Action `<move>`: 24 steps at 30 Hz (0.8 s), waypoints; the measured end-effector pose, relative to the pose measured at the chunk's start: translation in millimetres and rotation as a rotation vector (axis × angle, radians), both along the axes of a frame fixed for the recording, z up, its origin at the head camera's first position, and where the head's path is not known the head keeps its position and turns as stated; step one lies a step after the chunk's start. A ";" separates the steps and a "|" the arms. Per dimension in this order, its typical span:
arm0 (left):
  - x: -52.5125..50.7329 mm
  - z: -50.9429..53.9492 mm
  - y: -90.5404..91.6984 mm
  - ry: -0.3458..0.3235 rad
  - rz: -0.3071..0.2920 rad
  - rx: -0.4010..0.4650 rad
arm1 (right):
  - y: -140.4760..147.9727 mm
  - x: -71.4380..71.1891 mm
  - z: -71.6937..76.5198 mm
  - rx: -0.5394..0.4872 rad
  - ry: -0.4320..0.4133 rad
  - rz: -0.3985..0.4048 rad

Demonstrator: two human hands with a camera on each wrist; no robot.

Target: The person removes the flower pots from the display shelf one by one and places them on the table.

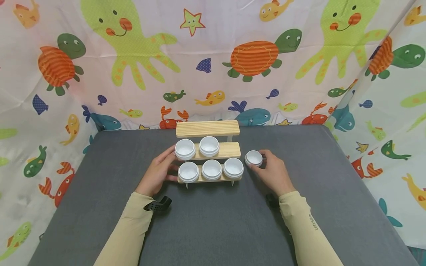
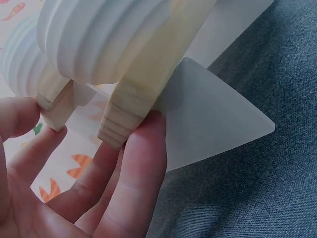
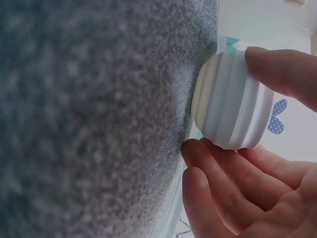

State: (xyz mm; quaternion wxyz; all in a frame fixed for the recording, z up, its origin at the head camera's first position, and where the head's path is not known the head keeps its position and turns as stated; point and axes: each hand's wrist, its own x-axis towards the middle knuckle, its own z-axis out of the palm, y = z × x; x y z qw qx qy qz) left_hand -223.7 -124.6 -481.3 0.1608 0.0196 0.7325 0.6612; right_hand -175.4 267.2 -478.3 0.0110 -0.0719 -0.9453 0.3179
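Observation:
A tiered wooden stand (image 1: pixel 208 128) with three shelves and pale translucent side supports (image 2: pixel 213 116) stands on the table. Two small white ribbed cups (image 1: pixel 209 145) sit on its middle shelf and three more white cups (image 1: pixel 211 169) along the lowest. My left hand (image 1: pixel 156 171) grips the shelf ends on the left; in the left wrist view its fingers touch the wooden ends (image 2: pixel 126 106). To the right of the stand, my right hand (image 1: pixel 273 171) pinches another white cup (image 3: pixel 233 101) between thumb and fingers, with its base at or just over the cloth.
Grey cloth (image 1: pixel 213 225) covers the table. A white curtain printed with sea animals (image 1: pixel 206 44) hangs close behind the stand and along both sides. A dark band (image 1: pixel 158 204) is on the left wrist.

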 end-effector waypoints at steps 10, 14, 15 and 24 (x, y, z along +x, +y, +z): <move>-0.8 0.1 -2.2 -0.016 -0.013 -0.014 | 0.0 -1.3 0.5 0.003 0.008 0.010; -0.9 0.1 -2.1 -0.031 -0.017 -0.005 | 1.5 -0.8 -0.1 0.000 0.006 0.011; -1.0 -0.1 -2.1 -0.035 -0.019 -0.002 | 1.8 -0.6 -0.1 -0.003 0.007 0.011; -2.4 -1.5 -3.7 -0.042 -0.033 0.015 | 3.4 2.2 4.1 -0.016 0.016 -0.003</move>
